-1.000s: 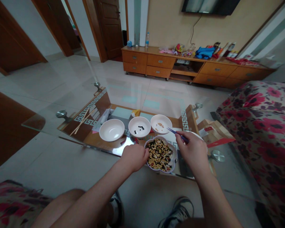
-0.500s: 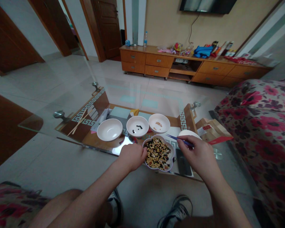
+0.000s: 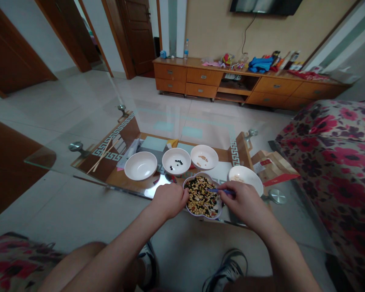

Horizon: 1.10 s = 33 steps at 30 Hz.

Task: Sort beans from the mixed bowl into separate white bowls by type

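Observation:
My left hand (image 3: 171,200) is closed on the left rim of a flower-shaped bowl (image 3: 219,209) full of mixed beans (image 3: 200,196), yellow, black and some reddish ones. Between the fingers of my right hand (image 3: 239,198) is a pair of blue tweezers (image 3: 220,191), its tips over the beans. Behind stand a white bowl with nothing visible in it (image 3: 140,166), a white bowl (image 3: 168,155) with several black beans, and a white bowl (image 3: 211,153) with light brown pieces. Right of these, a white bowl (image 3: 252,180) with pale pieces is partly covered by my right hand.
Everything stands on a glass table (image 3: 63,142) with metal fittings. Chopsticks (image 3: 101,156) lie at its left, a brown paper bag (image 3: 273,166) at its right. A flowered sofa (image 3: 337,162) is on the right; a wooden cabinet (image 3: 202,77) runs along the far wall.
My right hand has moved left and down with the tweezers, from beside the right white bowl to over the beans. More of that bowl shows now. My left hand stays on the rim.

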Available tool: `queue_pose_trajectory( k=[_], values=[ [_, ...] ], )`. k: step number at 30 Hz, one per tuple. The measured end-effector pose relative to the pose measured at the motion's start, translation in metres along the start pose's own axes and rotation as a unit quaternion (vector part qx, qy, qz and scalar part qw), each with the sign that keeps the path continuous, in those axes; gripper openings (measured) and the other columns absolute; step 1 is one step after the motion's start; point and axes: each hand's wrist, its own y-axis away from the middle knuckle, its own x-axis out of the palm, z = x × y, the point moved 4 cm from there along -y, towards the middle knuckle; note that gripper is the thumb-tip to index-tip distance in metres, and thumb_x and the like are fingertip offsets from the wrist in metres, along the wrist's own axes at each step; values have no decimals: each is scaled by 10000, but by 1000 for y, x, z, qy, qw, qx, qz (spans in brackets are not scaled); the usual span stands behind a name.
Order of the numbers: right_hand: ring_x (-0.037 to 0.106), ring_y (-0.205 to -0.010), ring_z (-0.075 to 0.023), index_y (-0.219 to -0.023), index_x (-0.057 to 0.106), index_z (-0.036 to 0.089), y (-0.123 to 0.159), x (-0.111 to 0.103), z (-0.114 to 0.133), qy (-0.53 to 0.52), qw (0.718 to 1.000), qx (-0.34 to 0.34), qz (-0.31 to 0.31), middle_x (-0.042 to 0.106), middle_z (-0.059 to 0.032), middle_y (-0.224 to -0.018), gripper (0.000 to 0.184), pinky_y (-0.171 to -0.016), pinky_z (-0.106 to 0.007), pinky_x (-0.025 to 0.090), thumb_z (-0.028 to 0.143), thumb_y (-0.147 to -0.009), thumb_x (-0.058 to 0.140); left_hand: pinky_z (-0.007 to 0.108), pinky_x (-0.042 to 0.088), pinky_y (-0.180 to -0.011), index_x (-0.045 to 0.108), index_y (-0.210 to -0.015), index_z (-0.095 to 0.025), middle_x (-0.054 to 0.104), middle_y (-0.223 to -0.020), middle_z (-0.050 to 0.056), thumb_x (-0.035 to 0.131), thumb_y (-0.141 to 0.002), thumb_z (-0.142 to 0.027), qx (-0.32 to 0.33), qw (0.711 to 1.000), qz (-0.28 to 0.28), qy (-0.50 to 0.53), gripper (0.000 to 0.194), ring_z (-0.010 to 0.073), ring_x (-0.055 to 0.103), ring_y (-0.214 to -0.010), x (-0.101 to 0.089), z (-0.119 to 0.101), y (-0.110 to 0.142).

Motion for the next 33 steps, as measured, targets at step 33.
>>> queue_pose_trajectory(
  k=[33],
  values=[
    [710, -698, -221, -882, 806, 215, -4, 12, 10, -1, 998, -32, 48, 795, -67, -813, 260, -643, -326, 495, 183, -851, 550, 431, 550, -739, 772, -923, -131, 770, -936, 197, 256, -1017, -439, 2, 1000, -9, 6, 609, 333, 745, -878, 0, 0, 0]
  ],
)
